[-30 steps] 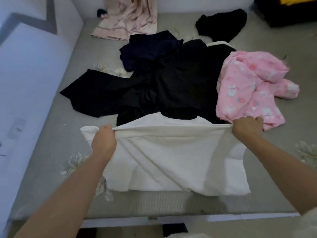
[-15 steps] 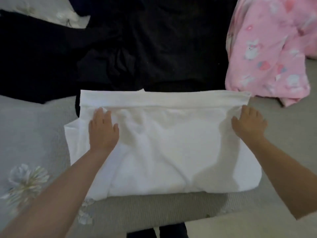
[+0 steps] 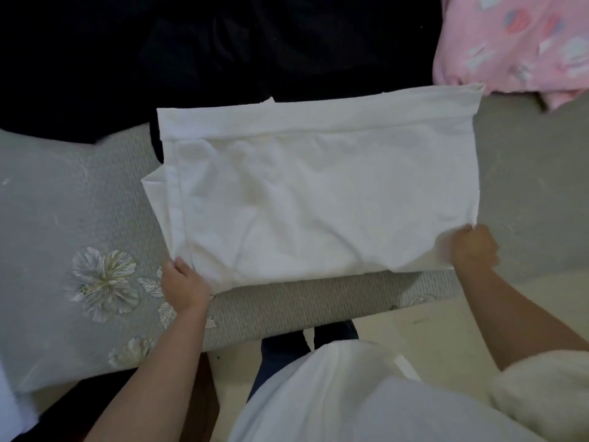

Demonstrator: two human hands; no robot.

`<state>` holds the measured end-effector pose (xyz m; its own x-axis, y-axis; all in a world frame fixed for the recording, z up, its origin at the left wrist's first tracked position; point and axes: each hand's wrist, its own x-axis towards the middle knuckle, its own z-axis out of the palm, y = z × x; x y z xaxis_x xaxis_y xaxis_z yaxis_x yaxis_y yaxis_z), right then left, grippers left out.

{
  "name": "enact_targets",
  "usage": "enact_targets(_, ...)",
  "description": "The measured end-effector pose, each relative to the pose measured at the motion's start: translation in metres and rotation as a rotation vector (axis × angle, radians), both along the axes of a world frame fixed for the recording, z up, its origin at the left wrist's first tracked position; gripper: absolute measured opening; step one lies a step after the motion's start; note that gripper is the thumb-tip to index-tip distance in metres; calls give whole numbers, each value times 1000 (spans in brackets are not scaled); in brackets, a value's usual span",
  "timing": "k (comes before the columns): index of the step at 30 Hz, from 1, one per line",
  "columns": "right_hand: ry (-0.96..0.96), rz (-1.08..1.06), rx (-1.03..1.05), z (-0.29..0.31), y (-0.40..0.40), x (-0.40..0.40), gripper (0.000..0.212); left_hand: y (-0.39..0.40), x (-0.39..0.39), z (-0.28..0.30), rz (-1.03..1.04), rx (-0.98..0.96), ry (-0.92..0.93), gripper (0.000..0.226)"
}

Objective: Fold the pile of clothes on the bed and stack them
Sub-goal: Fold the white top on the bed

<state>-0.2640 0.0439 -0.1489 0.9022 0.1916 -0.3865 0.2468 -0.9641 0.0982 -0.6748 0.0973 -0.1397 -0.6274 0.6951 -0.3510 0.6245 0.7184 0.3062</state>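
A folded garment [image 3: 318,193] lies at the bed's [image 3: 57,193] near edge. The left hand [image 3: 185,283] holds its near left corner, the right hand [image 3: 475,247] its near right corner. Behind it lies a heap of clothes [image 3: 207,52]; another garment [image 3: 516,43] lies behind right

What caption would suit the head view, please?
Both hands, left and right, grip the white garment's near corners.

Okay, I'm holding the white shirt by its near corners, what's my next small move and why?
Probably lift the near edge and fold it away onto the far edge: left hand and right hand grip the near corners of the white shirt, lying flat.
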Motion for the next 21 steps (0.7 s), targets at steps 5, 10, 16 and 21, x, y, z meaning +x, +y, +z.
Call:
enact_targets(5,-46,118,-120,11,1,16,32,13,-34,5,-160,-311,147,32)
enact_targets(10,43,-88,-41,8,-1,5,49,25,-6,6,-362,-332,267,51)
enact_targets(16,371,-380,257,12,-25,7,75,22,98,13,-1113,-168,181,61)
enact_targets(21,546,-464,418,14,-36,18,61,29,218,15,-1484,-171,157,51)
